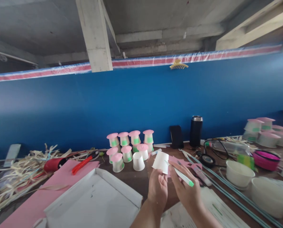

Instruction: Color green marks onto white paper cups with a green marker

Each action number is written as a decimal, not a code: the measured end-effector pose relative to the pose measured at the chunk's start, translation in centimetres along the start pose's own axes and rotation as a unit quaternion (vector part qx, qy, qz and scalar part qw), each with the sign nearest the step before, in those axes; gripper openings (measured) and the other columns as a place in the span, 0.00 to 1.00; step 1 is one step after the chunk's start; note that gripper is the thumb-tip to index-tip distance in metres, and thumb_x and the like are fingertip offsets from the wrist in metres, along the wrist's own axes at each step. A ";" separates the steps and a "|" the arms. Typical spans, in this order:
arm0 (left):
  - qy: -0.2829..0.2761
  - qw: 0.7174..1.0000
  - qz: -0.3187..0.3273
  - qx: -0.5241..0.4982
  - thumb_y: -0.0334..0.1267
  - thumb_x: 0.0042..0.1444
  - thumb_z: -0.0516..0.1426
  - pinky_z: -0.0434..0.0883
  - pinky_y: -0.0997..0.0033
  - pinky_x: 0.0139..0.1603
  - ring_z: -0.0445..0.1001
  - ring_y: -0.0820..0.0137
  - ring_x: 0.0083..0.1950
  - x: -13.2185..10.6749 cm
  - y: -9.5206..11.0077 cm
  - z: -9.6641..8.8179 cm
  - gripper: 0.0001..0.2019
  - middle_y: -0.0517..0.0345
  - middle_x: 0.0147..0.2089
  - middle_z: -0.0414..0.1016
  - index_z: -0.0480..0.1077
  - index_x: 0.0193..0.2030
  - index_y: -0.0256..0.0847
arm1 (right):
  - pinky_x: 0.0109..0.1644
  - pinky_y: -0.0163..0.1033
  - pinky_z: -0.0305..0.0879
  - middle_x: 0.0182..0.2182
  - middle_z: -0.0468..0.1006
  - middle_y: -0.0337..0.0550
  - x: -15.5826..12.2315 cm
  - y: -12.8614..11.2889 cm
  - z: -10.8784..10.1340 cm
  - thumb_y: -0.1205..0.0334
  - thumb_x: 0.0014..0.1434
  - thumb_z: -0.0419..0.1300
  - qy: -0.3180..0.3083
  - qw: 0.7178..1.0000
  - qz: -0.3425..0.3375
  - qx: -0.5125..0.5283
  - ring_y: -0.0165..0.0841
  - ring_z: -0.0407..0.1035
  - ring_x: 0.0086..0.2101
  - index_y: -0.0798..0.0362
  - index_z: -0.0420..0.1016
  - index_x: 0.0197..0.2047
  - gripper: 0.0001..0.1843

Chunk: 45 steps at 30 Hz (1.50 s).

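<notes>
My left hand [158,186] is closed around the lower part of a white paper cup [160,161], which is tilted and held above the table. In my right hand [185,185] is a white marker [182,176] with a green end, its tip close to the cup's side; whether it touches I cannot tell. Just beyond my hands, a plain white cup [138,162] stands upside down. Beside it are several upside-down cups [118,164] with green patches and pink discs on top, some stacked. Pink paper pieces [176,161] lie behind my right hand.
An open white box [94,199] and pink sheets [34,202] lie to the left, with red-handled scissors [82,165] and shredded strips [20,171]. At right are white bowls [239,174], blue-grey tubes [229,185] and a bottle [229,147]. A phone [176,136] and black flask [196,131] stand against the blue partition.
</notes>
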State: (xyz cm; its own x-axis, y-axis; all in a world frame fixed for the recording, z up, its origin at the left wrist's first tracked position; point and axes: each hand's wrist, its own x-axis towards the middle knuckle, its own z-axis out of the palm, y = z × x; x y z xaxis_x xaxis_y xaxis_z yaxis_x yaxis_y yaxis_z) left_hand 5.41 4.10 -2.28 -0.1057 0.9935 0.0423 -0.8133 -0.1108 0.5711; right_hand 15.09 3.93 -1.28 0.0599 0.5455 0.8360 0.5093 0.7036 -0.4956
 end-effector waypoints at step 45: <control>0.018 0.999 -0.023 -0.039 0.38 0.54 0.56 0.69 0.70 0.52 0.72 0.63 0.53 -0.1 0.2 0.9 0.10 0.46 0.44 0.77 0.72 0.39 0.36 | 0.39 0.37 0.72 0.35 0.80 0.45 0.4 -0.2 -0.1 0.60 0.59 0.54 -0.009 0.999 0.003 -0.033 0.35 0.75 0.35 0.52 0.76 0.39 0.10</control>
State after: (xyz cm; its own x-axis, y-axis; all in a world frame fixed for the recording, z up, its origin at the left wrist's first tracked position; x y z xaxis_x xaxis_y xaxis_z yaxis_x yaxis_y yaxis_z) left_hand 5.79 4.02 -1.42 -0.0870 0.9961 -0.0119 -0.8597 -0.0690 0.5061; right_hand 15.05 3.96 -0.79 0.0483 0.5578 0.8285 0.5642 0.6692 -0.4835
